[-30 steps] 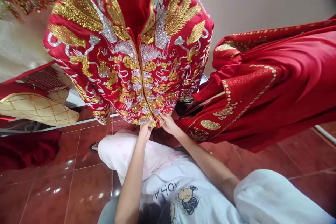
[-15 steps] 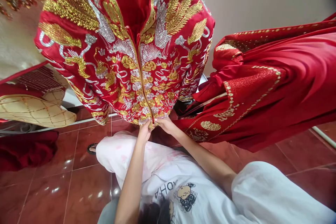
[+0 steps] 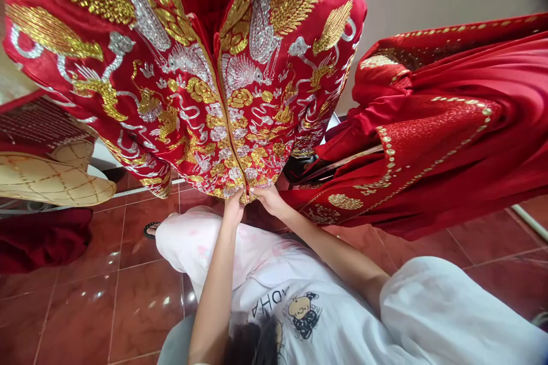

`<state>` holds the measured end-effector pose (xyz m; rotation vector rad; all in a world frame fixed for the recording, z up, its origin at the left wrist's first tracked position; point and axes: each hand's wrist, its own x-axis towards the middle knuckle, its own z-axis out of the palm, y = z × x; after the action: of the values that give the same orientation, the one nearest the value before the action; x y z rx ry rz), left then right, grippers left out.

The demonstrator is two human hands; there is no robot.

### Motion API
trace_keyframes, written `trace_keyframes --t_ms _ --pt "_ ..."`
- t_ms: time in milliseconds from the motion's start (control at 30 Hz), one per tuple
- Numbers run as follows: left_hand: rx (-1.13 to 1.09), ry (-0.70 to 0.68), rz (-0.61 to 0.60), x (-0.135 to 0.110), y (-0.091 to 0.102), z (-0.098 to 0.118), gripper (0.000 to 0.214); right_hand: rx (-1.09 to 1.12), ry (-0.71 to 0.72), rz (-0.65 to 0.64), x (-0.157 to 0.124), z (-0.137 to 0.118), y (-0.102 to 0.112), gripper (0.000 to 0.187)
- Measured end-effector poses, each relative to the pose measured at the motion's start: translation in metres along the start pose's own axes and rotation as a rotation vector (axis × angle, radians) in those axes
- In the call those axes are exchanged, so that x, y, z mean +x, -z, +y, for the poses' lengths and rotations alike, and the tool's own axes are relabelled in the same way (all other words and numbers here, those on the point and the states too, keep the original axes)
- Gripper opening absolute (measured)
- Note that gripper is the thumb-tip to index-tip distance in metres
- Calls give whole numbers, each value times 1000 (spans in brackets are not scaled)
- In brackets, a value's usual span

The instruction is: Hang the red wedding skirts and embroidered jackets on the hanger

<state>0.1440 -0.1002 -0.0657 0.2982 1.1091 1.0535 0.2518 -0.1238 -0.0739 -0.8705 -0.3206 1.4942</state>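
A red jacket (image 3: 188, 85) thick with gold and silver embroidery hangs upright in front of me, its two front panels meeting along a centre seam. My left hand (image 3: 234, 207) pinches the bottom hem of the left panel at the seam. Just to the right of it, my right hand (image 3: 268, 198) grips the hem of the right panel. Both hands are closed on the cloth, close together, fingertips partly hidden in the embroidery.
A second red garment (image 3: 445, 137) with gold trim hangs at the right, against a pale wall. A cream quilted piece (image 3: 47, 179) and dark red cloth (image 3: 43, 236) lie at the left. The floor (image 3: 107, 308) is glossy red tile. My white shirt and pale trousers fill the bottom.
The view has moved closer to the embroidered jacket, which now fills more of the top. Both hands stay at the bottom hem and have risen slightly in the frame.
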Motion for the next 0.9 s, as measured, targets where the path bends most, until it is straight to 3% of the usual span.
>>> trace_keyframes --t_ms 300,900 --pt "1 -29 -25 3 0 1 39 -12 25 107 0 -1 -4 45" --pt "-18 -50 -15 -7 -4 5 40 10 8 151 -2 -1 -8 50"
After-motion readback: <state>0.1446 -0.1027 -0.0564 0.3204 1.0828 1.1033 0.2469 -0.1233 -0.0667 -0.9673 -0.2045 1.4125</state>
